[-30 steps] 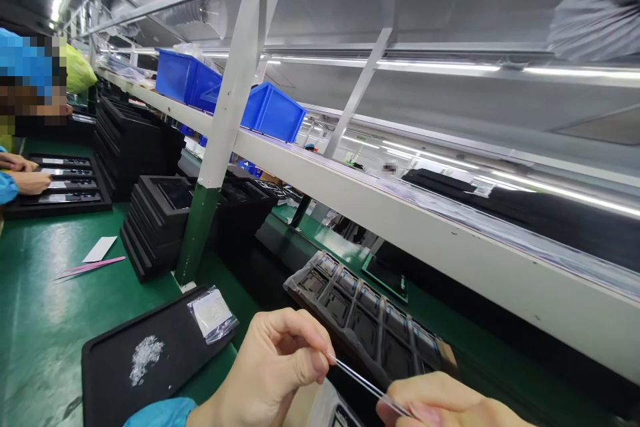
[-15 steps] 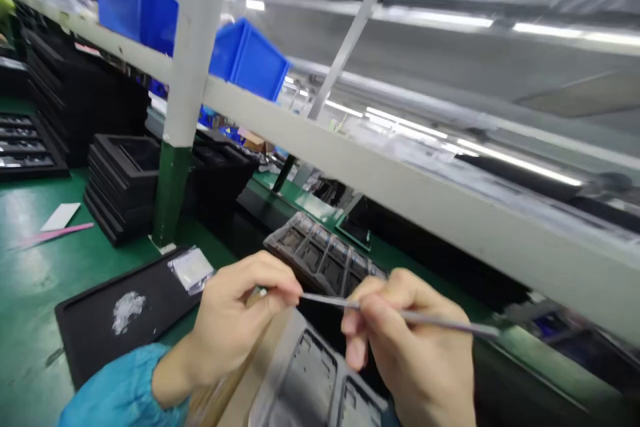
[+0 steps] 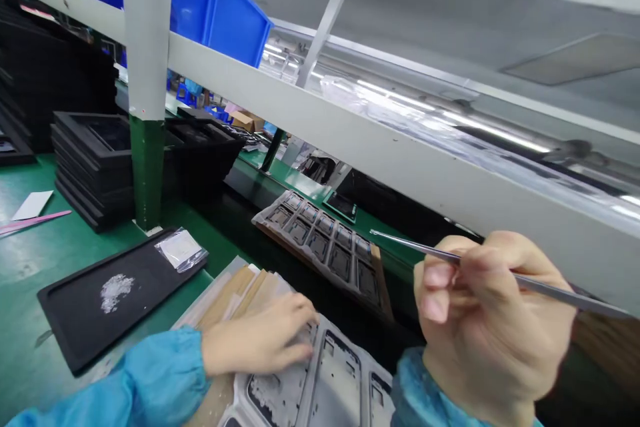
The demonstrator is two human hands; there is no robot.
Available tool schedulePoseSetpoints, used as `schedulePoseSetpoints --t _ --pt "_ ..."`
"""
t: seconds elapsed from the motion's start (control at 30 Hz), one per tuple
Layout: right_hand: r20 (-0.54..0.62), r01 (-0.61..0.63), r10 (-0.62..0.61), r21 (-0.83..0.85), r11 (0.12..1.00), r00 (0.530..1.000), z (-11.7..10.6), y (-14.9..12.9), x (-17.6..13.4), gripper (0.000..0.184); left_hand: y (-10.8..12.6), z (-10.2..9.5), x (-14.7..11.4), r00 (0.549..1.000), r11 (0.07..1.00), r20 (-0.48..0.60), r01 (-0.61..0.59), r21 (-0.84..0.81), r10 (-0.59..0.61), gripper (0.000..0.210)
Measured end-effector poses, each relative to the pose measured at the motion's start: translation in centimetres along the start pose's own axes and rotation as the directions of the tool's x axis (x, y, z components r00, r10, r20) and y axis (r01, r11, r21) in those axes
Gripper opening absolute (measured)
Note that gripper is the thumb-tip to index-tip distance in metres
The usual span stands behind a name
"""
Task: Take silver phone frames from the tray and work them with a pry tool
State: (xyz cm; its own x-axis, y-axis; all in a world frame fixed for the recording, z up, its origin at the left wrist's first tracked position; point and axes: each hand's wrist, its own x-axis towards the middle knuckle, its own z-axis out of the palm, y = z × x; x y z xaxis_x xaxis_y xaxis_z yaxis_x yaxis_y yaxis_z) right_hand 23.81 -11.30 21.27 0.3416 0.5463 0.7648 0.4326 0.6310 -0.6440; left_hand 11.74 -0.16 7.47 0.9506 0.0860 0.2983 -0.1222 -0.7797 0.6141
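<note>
My right hand (image 3: pixel 493 320) pinches thin silver metal tweezers (image 3: pixel 500 271), raised above the bench. My left hand (image 3: pixel 260 343) lies flat, fingers loose, on the clear moulded plastic parts tray (image 3: pixel 320 393), beside a black rectangular tray (image 3: pixel 75 327).

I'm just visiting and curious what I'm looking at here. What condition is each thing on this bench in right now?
Left hand: flat, fingers down on the clear tray.
Right hand: raised, closed around the tweezers.
Tweezers: held in the air, tips pointing left.
Clear tray: lying flat, its pockets look empty.
Black tray: flat on the green bench, holding a small pile of clear bits.
Small bag: lying on the black tray's corner.
Blue bin: upright on the shelf.
</note>
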Motion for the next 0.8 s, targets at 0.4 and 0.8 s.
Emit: schedulePoseSetpoints --t 0.4,0.8 --pt "0.015 0.031 -0.032 0.060 0.998 0.999 0.0 -0.4 -0.5 0.029 0.9 4.5 3.4 0.965 0.938 0.144 0.168 0.304 -0.220 0.061" --pt "-0.017 0.047 -0.046 0.051 0.998 0.999 -0.2 -1.0 -0.6 0.030 1.5 8.8 5.1 0.869 0.864 0.114 0.447 0.232 -0.481 0.051"
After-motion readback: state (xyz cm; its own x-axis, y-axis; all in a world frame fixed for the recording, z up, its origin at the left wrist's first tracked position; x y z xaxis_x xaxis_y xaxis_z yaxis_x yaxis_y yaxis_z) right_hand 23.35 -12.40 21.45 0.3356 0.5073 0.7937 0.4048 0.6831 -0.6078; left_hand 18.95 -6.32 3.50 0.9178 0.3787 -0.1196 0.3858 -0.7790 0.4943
